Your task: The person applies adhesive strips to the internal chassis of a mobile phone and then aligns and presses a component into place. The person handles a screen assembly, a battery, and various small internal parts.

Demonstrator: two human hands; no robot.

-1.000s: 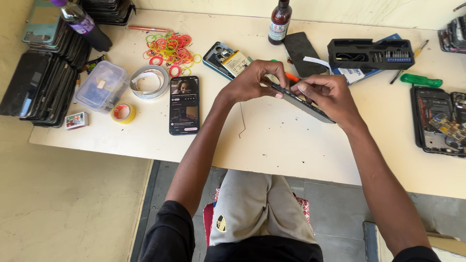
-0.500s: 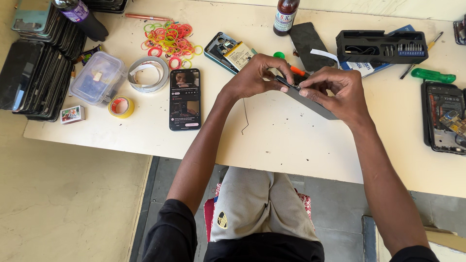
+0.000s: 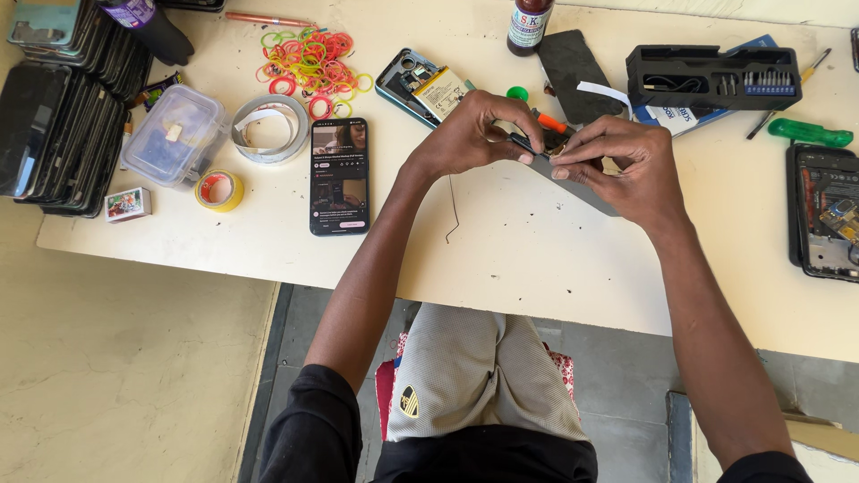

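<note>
Both my hands hold a dark, opened phone (image 3: 573, 183) just above the cream table (image 3: 537, 259). My left hand (image 3: 474, 134) grips the phone's upper left end, fingers curled over its edge. At the phone's right side my right hand (image 3: 622, 165) pinches it, thumb and forefinger close to the left fingertips. An orange-handled tool (image 3: 548, 122) pokes out between the hands; which hand carries it is hidden. Most of the phone is covered by my fingers.
A phone with a lit screen (image 3: 339, 176) lies left of my hands, beside tape rolls (image 3: 268, 128), rubber bands (image 3: 309, 61) and a plastic box (image 3: 174, 134). Stacked phones (image 3: 58, 134) fill the far left. A bit-set case (image 3: 711, 76), green screwdriver (image 3: 810, 134) and opened phone (image 3: 828, 215) lie right.
My hands have closed in on the phone's upper end, fingertips nearer together. The view has shifted slightly; the table items have not moved.
</note>
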